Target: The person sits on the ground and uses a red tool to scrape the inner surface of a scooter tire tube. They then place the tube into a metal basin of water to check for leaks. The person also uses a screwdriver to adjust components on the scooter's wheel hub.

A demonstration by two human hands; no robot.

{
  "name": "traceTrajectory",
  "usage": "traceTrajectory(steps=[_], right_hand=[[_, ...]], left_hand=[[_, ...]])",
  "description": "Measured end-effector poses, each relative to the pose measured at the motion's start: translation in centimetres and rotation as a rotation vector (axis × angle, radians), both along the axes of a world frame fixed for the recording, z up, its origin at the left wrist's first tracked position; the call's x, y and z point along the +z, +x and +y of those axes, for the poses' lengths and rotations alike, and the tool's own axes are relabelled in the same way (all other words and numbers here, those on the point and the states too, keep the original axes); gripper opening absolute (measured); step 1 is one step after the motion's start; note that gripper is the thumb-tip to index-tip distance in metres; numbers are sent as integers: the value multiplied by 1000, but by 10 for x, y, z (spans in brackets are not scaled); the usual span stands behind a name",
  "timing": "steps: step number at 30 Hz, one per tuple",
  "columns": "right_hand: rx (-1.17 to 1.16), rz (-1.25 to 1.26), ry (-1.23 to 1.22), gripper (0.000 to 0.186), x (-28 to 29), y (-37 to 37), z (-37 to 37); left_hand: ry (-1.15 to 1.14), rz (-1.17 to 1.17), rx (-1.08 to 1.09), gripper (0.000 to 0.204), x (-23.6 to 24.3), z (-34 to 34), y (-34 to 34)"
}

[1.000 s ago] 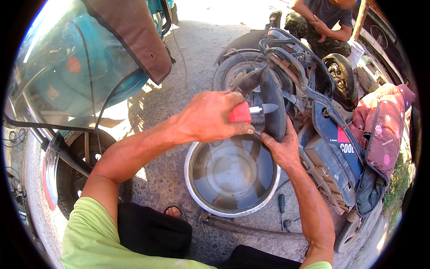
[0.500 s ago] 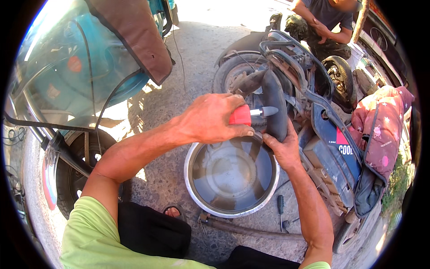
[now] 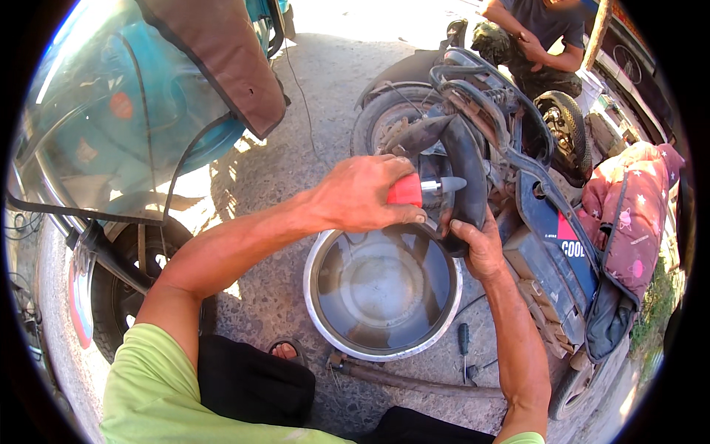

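Note:
My left hand [image 3: 362, 194] is closed round a red-bodied hand tool [image 3: 404, 191] with a metal shaft and a grey cone-shaped tip [image 3: 452, 184]. That tip lies against or just in front of a black inner tube [image 3: 469, 159]; I cannot tell whether they touch. My right hand [image 3: 481, 244] grips the tube's lower end, thumb on top. Another stretch of the tube runs back toward the motorbike wheel [image 3: 377, 122]. Below both hands stands a round metal basin [image 3: 313, 296] with water in it.
A stripped motorbike [image 3: 506, 144] lies beyond the basin, with a pink padded cover [image 3: 636, 214] at right. A screwdriver [image 3: 464, 340] and a long bar [image 3: 414, 381] lie on the ground. At left stands a teal vehicle [image 3: 111, 148]. A person [image 3: 543, 44] crouches at the far right.
The tube has shifted right and bends more, its lower end now turned in toward the basin. My right hand has moved slightly right and down; the red tool has followed slightly right.

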State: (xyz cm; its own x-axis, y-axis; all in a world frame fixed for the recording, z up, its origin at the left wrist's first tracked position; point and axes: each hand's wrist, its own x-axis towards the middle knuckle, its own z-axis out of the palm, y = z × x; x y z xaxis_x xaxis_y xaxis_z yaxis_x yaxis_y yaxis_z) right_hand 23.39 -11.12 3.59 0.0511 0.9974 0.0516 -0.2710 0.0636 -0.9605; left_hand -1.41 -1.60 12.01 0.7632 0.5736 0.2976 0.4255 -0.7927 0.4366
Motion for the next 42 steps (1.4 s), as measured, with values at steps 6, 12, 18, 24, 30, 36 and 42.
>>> traceTrajectory(steps=[6, 12, 18, 24, 30, 36, 42], right_hand=[[4, -4, -8, 44, 2, -1, -1], [17, -3, 8, 44, 1, -1, 1], [51, 7, -4, 45, -3, 3, 2], [21, 4, -2, 45, 1, -1, 1], [28, 1, -4, 44, 0, 0, 1], [25, 9, -13, 44, 2, -2, 0], [23, 15, -12, 44, -1, 0, 2]], left_hand=[[55, -20, -15, 63, -2, 3, 4], [55, -2, -23, 64, -4, 4, 6], [40, 41, -51, 64, -6, 2, 5], [90, -32, -47, 61, -5, 7, 5], [56, 24, -63, 62, -7, 4, 5], [85, -41, -58, 63, -6, 6, 6], [72, -20, -66, 63, -8, 4, 7]])
